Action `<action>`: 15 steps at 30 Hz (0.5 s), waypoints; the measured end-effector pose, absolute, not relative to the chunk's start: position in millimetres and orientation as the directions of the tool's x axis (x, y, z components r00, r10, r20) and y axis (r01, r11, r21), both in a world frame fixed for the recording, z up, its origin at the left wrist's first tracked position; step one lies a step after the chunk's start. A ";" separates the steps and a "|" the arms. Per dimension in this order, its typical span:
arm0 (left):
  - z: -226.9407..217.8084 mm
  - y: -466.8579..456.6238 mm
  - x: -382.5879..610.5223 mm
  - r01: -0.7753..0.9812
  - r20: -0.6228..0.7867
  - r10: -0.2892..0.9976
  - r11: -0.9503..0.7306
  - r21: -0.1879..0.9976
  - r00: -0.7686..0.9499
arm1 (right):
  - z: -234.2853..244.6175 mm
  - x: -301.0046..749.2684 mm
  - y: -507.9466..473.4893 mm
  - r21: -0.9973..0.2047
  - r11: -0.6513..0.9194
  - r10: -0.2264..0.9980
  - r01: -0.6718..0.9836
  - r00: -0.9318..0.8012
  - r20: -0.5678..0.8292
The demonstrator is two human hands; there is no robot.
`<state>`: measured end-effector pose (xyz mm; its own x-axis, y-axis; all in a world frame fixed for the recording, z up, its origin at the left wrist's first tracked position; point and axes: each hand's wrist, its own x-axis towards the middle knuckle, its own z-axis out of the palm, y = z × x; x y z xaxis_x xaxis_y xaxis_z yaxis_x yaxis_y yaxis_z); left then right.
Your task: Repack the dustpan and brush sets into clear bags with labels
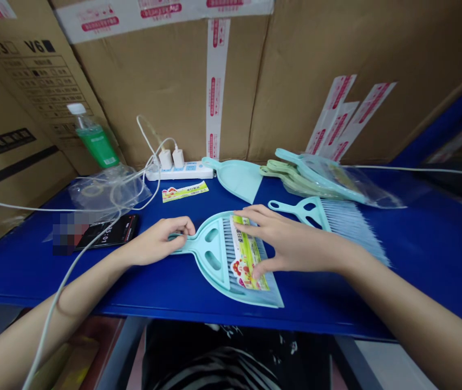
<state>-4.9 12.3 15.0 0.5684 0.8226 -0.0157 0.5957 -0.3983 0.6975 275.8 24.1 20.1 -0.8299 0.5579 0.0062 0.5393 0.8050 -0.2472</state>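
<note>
A light-blue hand brush (pixel 209 250) lies on top of a matching dustpan (pixel 236 295), their handles together at the left. My left hand (pixel 161 238) is closed around those handles. Across the brush's bristles rests a printed label card (pixel 245 257) in yellow-green and white. My right hand (pixel 275 238) is over that card with fingers spread, its fingertips and thumb touching the card's surface. Just behind my right forearm is another light-blue brush (pixel 316 211), bristles pointing right. Beyond it sits a second light-blue dustpan (pixel 241 179).
A loose label card (pixel 186 191) lies near a white power strip (pixel 192 170) with chargers. Bagged brush-and-dustpan sets (pixel 316 173) are stacked back right. At left are a phone (pixel 111 232), a green bottle (pixel 98 141), crumpled plastic and a white cable (pixel 64 287) crossing my left forearm. Cardboard boxes (pixel 166 81) wall the back.
</note>
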 end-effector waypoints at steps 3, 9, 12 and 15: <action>15.2 12.2 -4.9 0.602 -0.020 0.824 -0.397 0.693 0.566 | 21.5 275.9 22.9 -0.258 0.803 0.555 0.537 -0.832 -0.003; 16.7 12.3 -4.6 0.602 -0.023 0.823 -0.395 0.694 0.567 | 20.3 276.1 21.4 -0.266 0.794 0.566 0.546 -0.824 -0.001; 17.2 12.4 -4.6 0.610 -0.028 0.825 -0.394 0.688 0.564 | 20.0 276.3 21.1 -0.253 0.793 0.570 0.554 -0.821 -0.012; 16.8 12.5 -4.8 0.610 -0.025 0.822 -0.401 0.684 0.569 | 20.3 277.3 21.7 -0.239 0.801 0.565 0.548 -0.825 0.002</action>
<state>-4.8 12.5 16.8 0.5689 0.8220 -0.0252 0.6097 -0.4010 0.6837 277.3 21.7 20.3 -0.8251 0.5649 0.0015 0.5482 0.8014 -0.2394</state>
